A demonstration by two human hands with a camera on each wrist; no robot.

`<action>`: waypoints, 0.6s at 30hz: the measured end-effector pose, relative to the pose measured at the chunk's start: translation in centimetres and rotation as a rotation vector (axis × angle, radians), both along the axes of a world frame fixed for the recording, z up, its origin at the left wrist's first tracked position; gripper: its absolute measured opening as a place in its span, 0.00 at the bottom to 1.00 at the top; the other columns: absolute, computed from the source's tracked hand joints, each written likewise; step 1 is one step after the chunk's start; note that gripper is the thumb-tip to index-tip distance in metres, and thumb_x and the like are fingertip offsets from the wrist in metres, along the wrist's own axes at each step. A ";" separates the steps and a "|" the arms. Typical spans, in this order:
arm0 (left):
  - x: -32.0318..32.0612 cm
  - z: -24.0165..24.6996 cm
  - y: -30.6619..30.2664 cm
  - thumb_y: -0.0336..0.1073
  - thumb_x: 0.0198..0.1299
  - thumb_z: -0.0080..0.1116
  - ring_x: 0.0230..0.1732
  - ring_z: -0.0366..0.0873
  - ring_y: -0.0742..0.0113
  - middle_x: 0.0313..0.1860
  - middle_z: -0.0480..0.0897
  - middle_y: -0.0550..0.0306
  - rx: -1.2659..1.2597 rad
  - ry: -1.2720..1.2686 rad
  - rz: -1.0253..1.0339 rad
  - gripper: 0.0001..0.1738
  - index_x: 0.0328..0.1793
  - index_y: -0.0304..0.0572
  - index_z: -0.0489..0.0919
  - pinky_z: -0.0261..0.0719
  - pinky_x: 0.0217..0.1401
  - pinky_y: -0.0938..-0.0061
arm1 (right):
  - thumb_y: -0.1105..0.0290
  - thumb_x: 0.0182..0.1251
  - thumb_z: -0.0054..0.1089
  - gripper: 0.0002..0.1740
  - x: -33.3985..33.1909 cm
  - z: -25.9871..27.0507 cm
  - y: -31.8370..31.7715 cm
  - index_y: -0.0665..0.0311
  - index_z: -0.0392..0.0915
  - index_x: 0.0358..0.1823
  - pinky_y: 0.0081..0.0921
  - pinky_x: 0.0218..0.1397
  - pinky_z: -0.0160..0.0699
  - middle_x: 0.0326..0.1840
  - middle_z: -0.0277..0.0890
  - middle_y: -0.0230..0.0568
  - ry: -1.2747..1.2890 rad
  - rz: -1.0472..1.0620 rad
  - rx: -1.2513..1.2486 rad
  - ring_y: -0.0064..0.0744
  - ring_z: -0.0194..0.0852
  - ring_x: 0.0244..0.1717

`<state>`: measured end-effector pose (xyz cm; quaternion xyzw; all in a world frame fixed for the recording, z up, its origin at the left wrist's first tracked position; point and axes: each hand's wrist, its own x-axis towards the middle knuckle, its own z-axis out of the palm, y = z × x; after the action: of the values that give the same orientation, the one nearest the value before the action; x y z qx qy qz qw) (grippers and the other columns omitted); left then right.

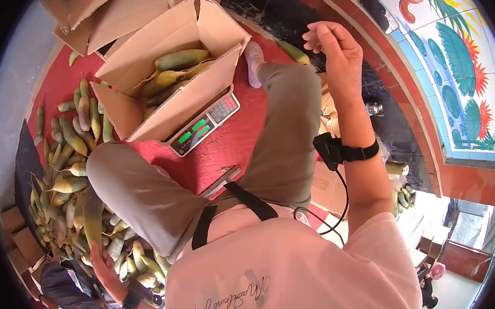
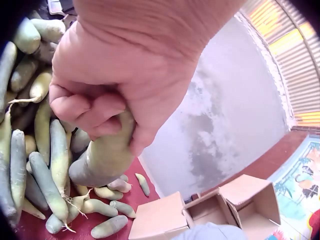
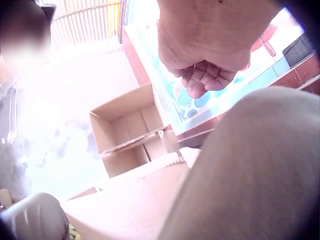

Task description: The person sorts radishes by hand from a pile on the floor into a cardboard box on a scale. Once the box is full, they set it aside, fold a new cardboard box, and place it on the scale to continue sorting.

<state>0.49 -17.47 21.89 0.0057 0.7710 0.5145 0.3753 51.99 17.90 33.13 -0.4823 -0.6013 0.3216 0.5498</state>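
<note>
My left hand (image 1: 104, 267) (image 2: 125, 65) grips one end of a large green radish (image 1: 92, 216) (image 2: 107, 155), its fingers curled round it, over the heap of radishes (image 1: 64, 186) (image 2: 47, 180) at the left of the head view. My right hand (image 1: 339, 52) (image 3: 210, 55) is raised at the upper right, fingers loosely bent, holding nothing. An upright-flapped cardboard box (image 1: 117, 110) with several green radishes (image 1: 179, 60) in it stands on a digital scale (image 1: 201, 129) with lit green displays, away from both hands.
Empty cardboard boxes (image 1: 112, 10) (image 3: 125, 122) stand behind the scale. A red mat (image 1: 225, 147) covers the floor. One radish (image 1: 293, 52) lies by the person's foot (image 1: 254, 58). A phone (image 1: 378, 12) rests on the tiled ledge at the upper right.
</note>
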 end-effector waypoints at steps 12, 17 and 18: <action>4.3 9.8 1.0 0.44 0.56 0.61 0.17 0.56 0.82 0.22 0.65 0.66 0.423 0.261 -0.030 0.21 0.48 0.40 0.69 0.49 0.15 0.86 | 0.70 0.65 0.51 0.09 -6.1 5.3 -1.4 0.65 0.79 0.39 0.19 0.35 0.68 0.29 0.77 0.33 0.194 0.269 0.100 0.19 0.72 0.30; 7.9 10.8 5.0 0.54 0.48 0.66 0.11 0.55 0.81 0.17 0.65 0.65 0.518 0.156 -0.373 0.30 0.41 0.34 0.69 0.47 0.12 0.81 | 0.68 0.44 0.70 0.30 -12.2 5.8 -3.8 0.58 0.73 0.53 0.32 0.49 0.72 0.50 0.71 0.42 -0.532 0.617 0.589 0.39 0.72 0.46; 9.8 11.2 6.5 0.54 0.46 0.68 0.10 0.55 0.81 0.16 0.67 0.66 0.523 0.156 -0.345 0.32 0.41 0.32 0.70 0.48 0.12 0.82 | 0.66 0.40 0.72 0.35 -13.2 5.0 -4.1 0.56 0.71 0.56 0.37 0.53 0.70 0.55 0.68 0.43 -0.605 0.670 0.661 0.43 0.70 0.51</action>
<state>10.31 -11.01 33.10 0.2723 0.6267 0.6219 0.3825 38.82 13.81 38.10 -0.1377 -0.9216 0.1204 0.3423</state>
